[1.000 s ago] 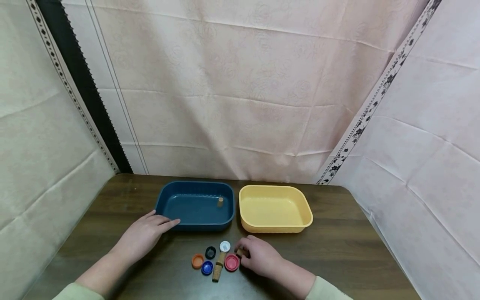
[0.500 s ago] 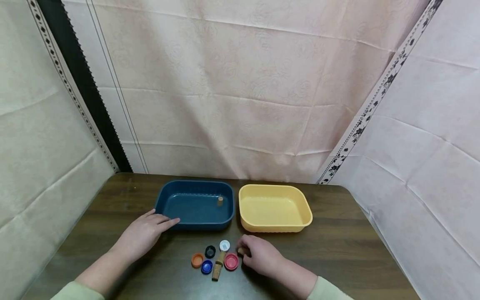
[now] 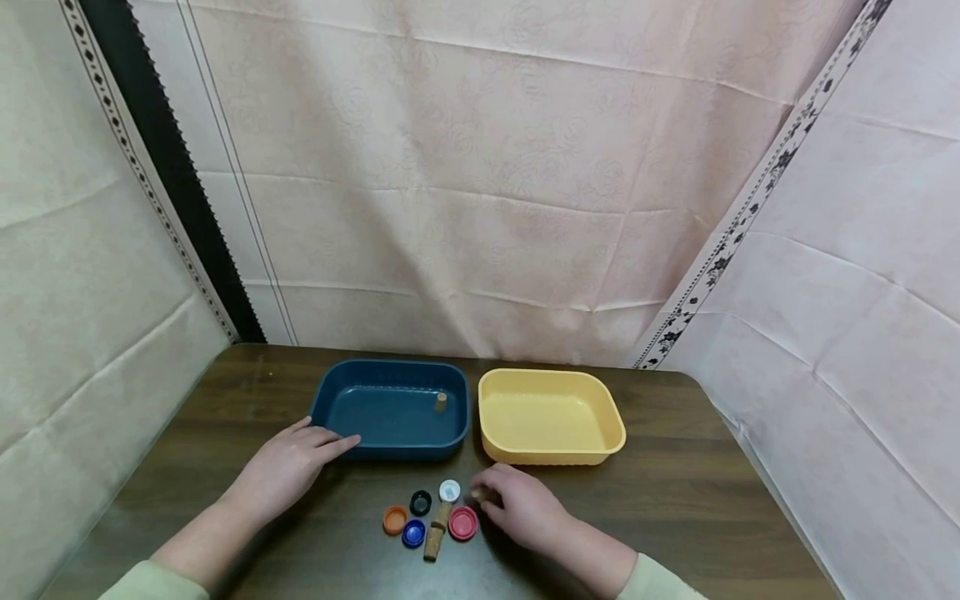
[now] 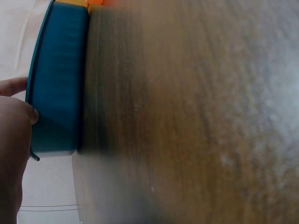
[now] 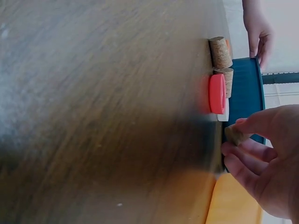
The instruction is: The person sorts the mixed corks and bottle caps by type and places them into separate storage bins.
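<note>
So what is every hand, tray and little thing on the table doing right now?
Left hand: flat, fingers touching the tray's near corner.
Right hand: pinching a small brown cork.
Dark blue plastic tray: one cork stands inside.
Yellow plastic tray: nothing shows inside.
Long brown cork: lying down.
Red plastic bottle cap: flat beside it.

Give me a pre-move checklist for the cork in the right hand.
1. Right hand pinches a cork: ok, thumb and fingers hold it.
2. Cork clear of the table: cannot tell.
3. Left hand steadies the blue tray: ok, fingers touch its near corner.
4. Blue tray has room: ok, only one upright cork inside.
5. Yellow tray unobstructed: ok.
6. Red cap beside the hand, bump risk: not ok, close.
</note>
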The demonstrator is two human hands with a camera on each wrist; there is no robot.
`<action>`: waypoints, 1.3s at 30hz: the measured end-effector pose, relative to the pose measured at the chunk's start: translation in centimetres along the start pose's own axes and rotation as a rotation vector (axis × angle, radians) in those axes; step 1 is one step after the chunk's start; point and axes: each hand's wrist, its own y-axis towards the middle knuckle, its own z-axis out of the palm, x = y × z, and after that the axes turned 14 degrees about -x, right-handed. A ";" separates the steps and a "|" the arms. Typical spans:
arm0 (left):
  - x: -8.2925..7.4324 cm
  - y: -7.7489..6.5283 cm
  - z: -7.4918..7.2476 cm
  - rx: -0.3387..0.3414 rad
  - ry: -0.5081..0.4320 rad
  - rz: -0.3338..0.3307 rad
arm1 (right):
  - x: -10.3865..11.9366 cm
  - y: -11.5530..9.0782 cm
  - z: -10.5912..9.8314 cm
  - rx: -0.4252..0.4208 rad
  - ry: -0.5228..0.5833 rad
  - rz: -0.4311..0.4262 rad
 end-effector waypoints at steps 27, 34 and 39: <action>-0.1 -0.1 -0.3 0.021 -0.004 -0.022 | 2.2 2.3 -2.8 -0.119 0.014 -0.021; 0.0 0.0 -0.3 0.024 0.005 -0.011 | 3.5 4.1 -4.2 -0.167 -0.026 -0.067; 0.1 0.0 -0.2 0.033 0.011 -0.009 | 4.3 5.5 -5.0 -0.204 -0.049 -0.088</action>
